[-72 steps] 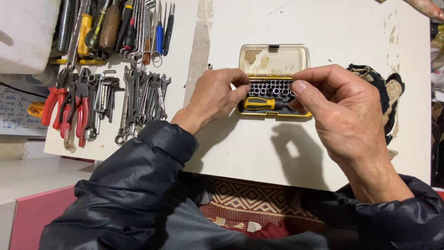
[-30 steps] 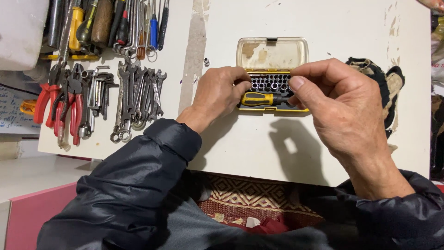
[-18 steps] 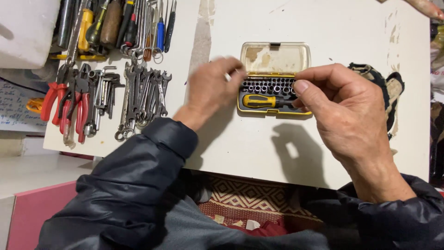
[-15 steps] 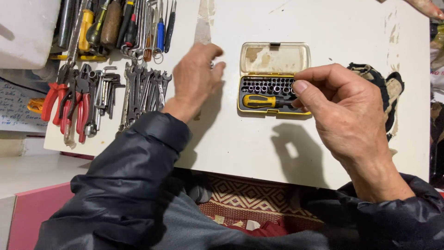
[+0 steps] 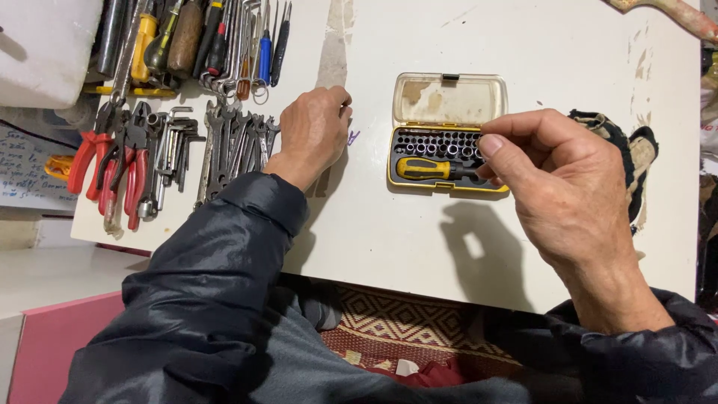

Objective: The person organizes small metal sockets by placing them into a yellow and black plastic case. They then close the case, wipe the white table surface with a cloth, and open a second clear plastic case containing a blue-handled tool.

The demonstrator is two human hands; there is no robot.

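The right hand (image 5: pixel 565 179) pinches at the right edge of the open case (image 5: pixel 447 153), while the left hand (image 5: pixel 314 131), fingers curled down, rests on bare tabletop (image 5: pixel 419 232) beside the wrenches (image 5: pixel 235 150).

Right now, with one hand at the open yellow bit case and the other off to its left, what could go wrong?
The right hand pinches at the right end of the open yellow plastic bit case, which no other hand steadies; a pull might tip it and spill the small metal sockets. The left hand is curled on the white table close to the row of grey steel spanners; a sideways sweep could knock them out of line.
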